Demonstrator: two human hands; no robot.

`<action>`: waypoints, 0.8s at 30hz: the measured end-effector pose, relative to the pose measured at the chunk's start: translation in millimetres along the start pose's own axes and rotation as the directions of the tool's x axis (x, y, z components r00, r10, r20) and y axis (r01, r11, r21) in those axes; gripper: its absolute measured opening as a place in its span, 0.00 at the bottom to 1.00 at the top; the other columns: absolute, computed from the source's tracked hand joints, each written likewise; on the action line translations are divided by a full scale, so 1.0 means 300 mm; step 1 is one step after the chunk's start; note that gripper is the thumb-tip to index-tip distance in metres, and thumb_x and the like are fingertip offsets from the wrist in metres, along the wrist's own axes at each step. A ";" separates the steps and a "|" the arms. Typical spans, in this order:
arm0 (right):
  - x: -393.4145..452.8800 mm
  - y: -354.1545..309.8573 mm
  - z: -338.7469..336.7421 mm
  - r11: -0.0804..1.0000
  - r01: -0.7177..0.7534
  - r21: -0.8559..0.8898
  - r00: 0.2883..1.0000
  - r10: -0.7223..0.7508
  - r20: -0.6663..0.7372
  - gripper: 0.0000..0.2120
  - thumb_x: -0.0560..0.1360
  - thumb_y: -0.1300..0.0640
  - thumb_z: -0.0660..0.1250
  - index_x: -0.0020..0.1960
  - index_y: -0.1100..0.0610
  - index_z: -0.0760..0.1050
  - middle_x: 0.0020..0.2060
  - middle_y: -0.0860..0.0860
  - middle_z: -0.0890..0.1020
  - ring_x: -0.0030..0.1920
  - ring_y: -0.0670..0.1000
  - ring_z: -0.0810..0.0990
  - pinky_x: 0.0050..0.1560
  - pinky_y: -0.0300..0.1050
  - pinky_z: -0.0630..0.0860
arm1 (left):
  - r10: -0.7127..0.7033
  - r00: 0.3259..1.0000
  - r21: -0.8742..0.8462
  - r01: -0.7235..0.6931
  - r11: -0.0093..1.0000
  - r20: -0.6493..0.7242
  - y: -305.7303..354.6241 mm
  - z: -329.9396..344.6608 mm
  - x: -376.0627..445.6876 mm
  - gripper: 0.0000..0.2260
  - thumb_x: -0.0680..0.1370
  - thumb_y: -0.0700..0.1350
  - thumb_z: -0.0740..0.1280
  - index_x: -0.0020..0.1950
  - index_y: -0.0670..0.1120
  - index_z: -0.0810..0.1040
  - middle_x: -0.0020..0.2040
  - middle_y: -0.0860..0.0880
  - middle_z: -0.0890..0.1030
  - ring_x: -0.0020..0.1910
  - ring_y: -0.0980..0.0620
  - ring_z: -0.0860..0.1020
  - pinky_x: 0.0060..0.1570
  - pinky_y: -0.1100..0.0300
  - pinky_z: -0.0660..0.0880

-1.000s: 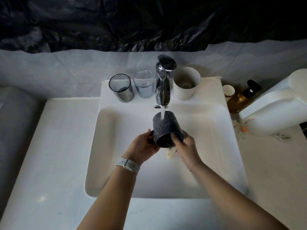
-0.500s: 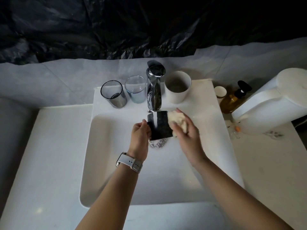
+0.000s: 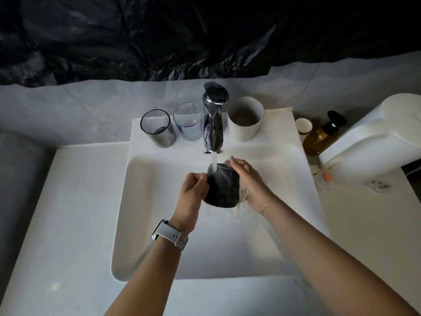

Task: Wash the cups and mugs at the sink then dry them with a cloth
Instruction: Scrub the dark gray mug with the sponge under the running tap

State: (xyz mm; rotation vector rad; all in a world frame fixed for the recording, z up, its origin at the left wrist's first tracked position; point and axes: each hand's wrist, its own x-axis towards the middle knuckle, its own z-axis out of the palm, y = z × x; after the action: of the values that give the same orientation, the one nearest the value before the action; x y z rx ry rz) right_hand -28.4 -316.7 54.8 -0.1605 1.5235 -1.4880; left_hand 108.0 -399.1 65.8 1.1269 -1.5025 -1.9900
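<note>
Black mug [image 3: 224,185] sits at frame centre, held over the white sink [image 3: 159,224] w/ water from the chrome tap [image 3: 213,124] at 12 o'clock running onto its upper edge. Left hand [image 3: 193,190] at 9 o'clock of the mug, fingers curled & clamped on its left side; which part of the mug they catch can't be told. Right hand [image 3: 250,181] at 3 o'clock, fingers fairly straight & together, pressing a pale cloth [image 3: 242,192] flat against the mug's right side; a bit of cloth hangs below at 5 o'clock. White watch [image 3: 169,237] on the left wrist, thin bracelet [image 3: 266,205] on the right.

On the sink's back ledge, L to R: smoky grey glass [image 3: 159,130], clear blue glass [image 3: 188,122], both at 11 o'clock of the mug, then white cup [image 3: 246,119] at 1 o'clock, just right of the tap. On the desk [image 3: 68,213] at 2 o'clock: small paper cup [image 3: 303,126], amber pump bottle [image 3: 321,136], big white jug [image 3: 373,142] lying tilted.
</note>
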 end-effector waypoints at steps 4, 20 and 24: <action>-0.001 -0.029 0.026 0.996 -0.084 0.002 0.992 0.083 0.097 0.21 0.69 0.46 0.74 0.59 0.51 0.76 0.52 0.52 0.82 0.54 0.51 0.81 0.47 0.44 0.76 | 0.045 0.997 0.068 -0.049 0.996 0.057 0.014 -0.056 0.015 0.11 0.84 0.40 0.58 0.42 0.43 0.66 0.29 0.56 0.66 0.30 0.58 0.64 0.34 0.64 0.63; -0.043 0.108 0.150 0.929 0.335 0.158 0.913 -0.278 -0.300 0.16 0.72 0.60 0.73 0.59 0.56 0.77 0.56 0.47 0.82 0.57 0.43 0.80 0.54 0.35 0.75 | -0.290 0.948 -0.254 0.251 0.934 -0.130 -0.021 0.022 0.049 0.29 0.73 0.60 0.70 0.56 0.33 0.78 0.54 0.39 0.83 0.53 0.43 0.82 0.56 0.50 0.78; -0.050 0.124 0.123 0.916 0.398 0.053 0.873 -0.360 -0.328 0.14 0.72 0.61 0.73 0.56 0.55 0.78 0.56 0.44 0.82 0.58 0.41 0.78 0.55 0.33 0.74 | -0.466 0.883 -0.324 0.456 0.829 0.053 -0.026 0.035 0.053 0.23 0.79 0.57 0.65 0.59 0.37 0.77 0.55 0.40 0.84 0.54 0.45 0.83 0.58 0.51 0.78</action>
State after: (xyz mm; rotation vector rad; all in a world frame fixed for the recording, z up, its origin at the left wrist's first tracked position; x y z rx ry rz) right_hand 23.4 -323.4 39.7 -0.1667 1.7158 -1.9913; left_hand 91.3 -401.4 53.9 1.4592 -0.8770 -2.4102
